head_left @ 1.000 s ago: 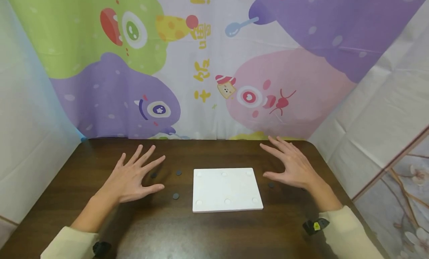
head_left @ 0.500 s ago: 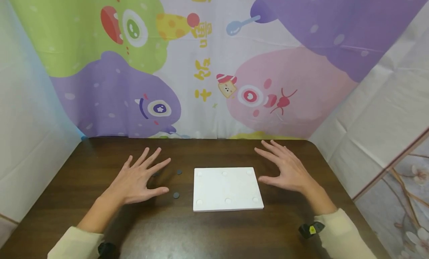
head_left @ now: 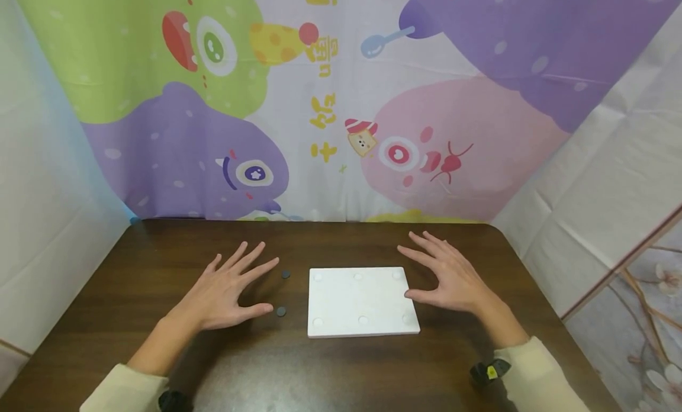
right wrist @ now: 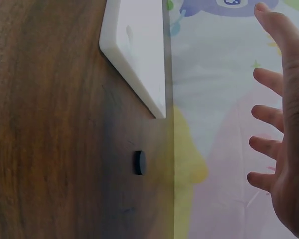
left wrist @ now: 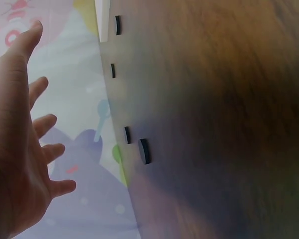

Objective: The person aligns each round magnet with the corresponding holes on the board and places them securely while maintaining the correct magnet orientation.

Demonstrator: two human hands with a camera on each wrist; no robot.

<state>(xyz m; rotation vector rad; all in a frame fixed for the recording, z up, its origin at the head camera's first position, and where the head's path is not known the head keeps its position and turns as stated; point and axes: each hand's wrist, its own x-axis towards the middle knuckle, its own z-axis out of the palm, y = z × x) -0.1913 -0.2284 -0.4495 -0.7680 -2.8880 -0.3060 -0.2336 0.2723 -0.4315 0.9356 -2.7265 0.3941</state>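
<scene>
A white rectangular board [head_left: 351, 299] with several shallow round recesses lies flat on the dark wooden table in the head view. Left of it hovers my left hand [head_left: 226, 290], fingers spread, holding nothing. Two small dark discs, a far disc [head_left: 286, 274] and a near disc [head_left: 281, 311], lie between that hand and the board. Several discs show below the hand in the left wrist view, the largest disc [left wrist: 145, 151] among them. My right hand [head_left: 447, 276] hovers spread, its thumb overlapping the board's right edge. Another dark disc [right wrist: 140, 163] lies beneath it in the right wrist view.
The brown table [head_left: 298, 370] backs onto a cartoon-printed cloth [head_left: 330, 193]. Pale cloth walls close in its left and right sides. A dark strap device [head_left: 489, 372] sits at the right wrist.
Both hands have drifted inward and slightly nearer the person, staying spread. A disc formerly seen beside the right hand is now hidden in the head view. Board and visible discs stay put.
</scene>
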